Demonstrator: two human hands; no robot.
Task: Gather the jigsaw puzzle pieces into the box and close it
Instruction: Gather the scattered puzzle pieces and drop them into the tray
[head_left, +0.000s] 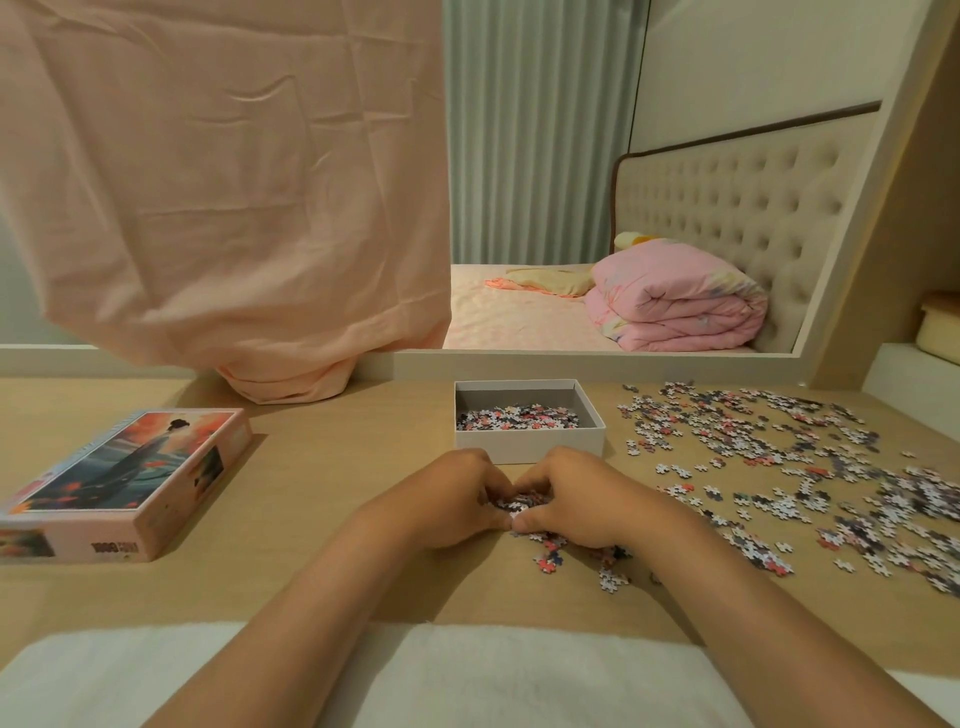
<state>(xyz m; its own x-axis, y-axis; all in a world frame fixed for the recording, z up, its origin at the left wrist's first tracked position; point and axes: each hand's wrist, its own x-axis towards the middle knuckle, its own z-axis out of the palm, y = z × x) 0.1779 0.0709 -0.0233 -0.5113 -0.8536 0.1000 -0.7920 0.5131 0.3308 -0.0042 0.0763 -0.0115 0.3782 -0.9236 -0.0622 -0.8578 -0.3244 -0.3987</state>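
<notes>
Box lid (124, 483) is lying picture-up at the left of the surface (337, 441). Left hand (452, 499) and right hand (571, 501) are closing together, fingers curled round a small heap of pieces (514, 505), fingertips meeting. Open box (530, 442), partly filled, is sitting just beyond them. Loose pieces (779, 467) are lying scattered to the right.

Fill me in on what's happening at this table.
A person is packing up a puzzle. The left hand and right hand cup a small heap of multicoloured jigsaw pieces on the light wooden table, just in front of the open white cardboard box, which holds some pieces. Many loose pieces lie scattered to the right. The pink picture-printed lid lies off to the left.
</notes>
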